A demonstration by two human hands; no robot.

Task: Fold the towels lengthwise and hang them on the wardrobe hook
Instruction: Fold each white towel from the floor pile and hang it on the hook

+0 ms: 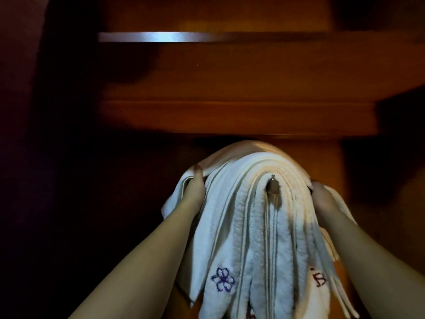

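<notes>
1. Several white towels [248, 226] hang folded over one metal hook [273, 185] inside a dark wooden wardrobe [230, 116]; the layers overlap too closely for an exact count.
2. One outermost towel [243, 147] arches over the top of the whole stack, held out at both sides.
3. Two bare hands are in view. The left hand [194, 183] grips the left edge of that outer towel, with the thumb on top of the cloth and the fingers hidden beneath it.
4. The right hand [322, 194] holds the right edge, its fingers tucked into the folds and mostly out of sight.
5. Two embroidered marks show on the hanging ends: one purple flower [223, 279] at lower left and one dark red motif [318, 278] at lower right.
6. One silver rail [161, 37] runs across the wardrobe above, catching the light.
</notes>
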